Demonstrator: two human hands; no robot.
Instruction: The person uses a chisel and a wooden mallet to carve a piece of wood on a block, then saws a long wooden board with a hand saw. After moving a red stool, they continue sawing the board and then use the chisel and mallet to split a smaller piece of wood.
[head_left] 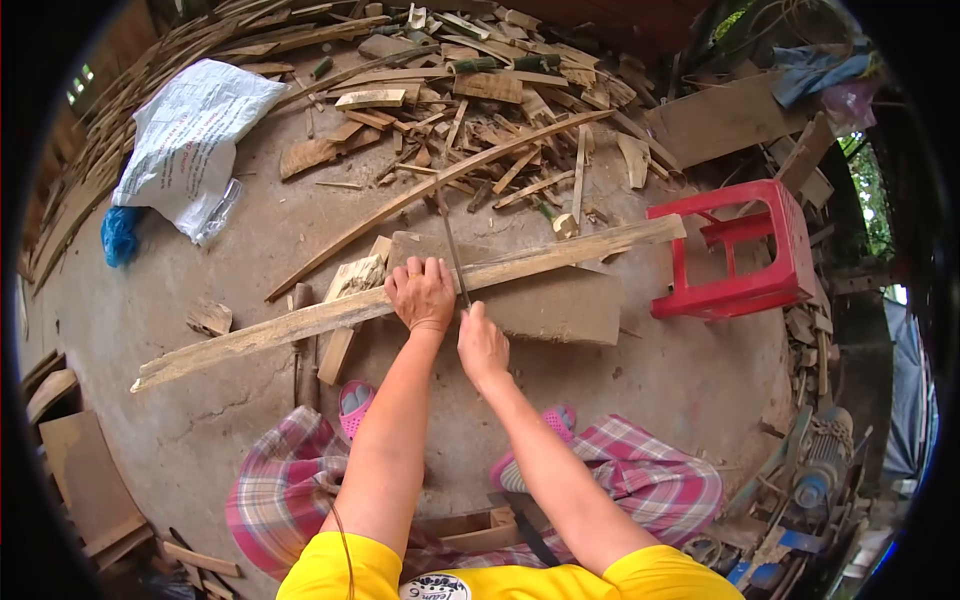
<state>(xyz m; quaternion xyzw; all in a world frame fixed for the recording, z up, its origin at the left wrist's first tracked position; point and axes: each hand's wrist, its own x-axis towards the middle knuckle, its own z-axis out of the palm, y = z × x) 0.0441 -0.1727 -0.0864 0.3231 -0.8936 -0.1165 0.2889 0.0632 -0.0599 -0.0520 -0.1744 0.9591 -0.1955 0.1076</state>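
Observation:
A long, rough wooden plank (560, 255) lies slanted across a wide flat board (560, 310) and some smaller wood pieces (355, 280). My left hand (421, 294) is pressed on top of the plank near its middle, fingers wrapped over the far edge. Just right of it, my right hand (483, 346) is closed around the near end of a thin saw (449, 236). The narrow blade crosses the plank and points away from me. The saw's handle is hidden inside my right fist.
A red plastic stool (740, 250) lies on its side at the right. Scrap wood (490, 88) is piled at the back, with a long curved strip (400, 203) in front. A white sack (195, 140) lies back left. A motor (825, 460) stands at lower right.

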